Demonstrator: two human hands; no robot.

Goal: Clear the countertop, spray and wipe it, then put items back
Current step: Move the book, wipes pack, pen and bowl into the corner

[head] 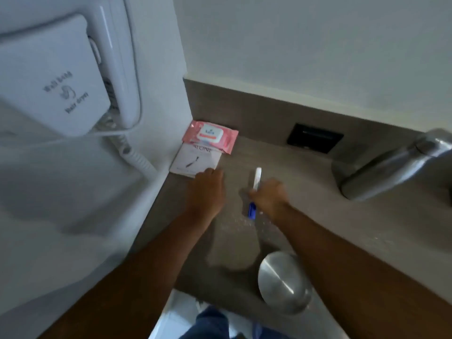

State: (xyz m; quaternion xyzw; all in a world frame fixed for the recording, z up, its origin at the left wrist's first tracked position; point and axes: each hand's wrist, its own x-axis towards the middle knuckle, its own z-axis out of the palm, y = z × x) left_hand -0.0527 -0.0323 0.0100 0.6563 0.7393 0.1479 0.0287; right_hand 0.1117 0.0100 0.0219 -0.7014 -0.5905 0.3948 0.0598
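The right hand (267, 196) grips the white-and-blue pen (255, 189), its length running near-to-far; the left hand (208, 189) lies flat, fingertips touching the white booklet (193, 160) just beyond on the bench (342, 216).

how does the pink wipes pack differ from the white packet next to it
The wipes pack is pink with a white lid label; the white packet bears a dark drawing. The wipes pack lies nearer the wall, untouched; the left hand touches the white packet's edge. Both lie flat in the countertop corner.
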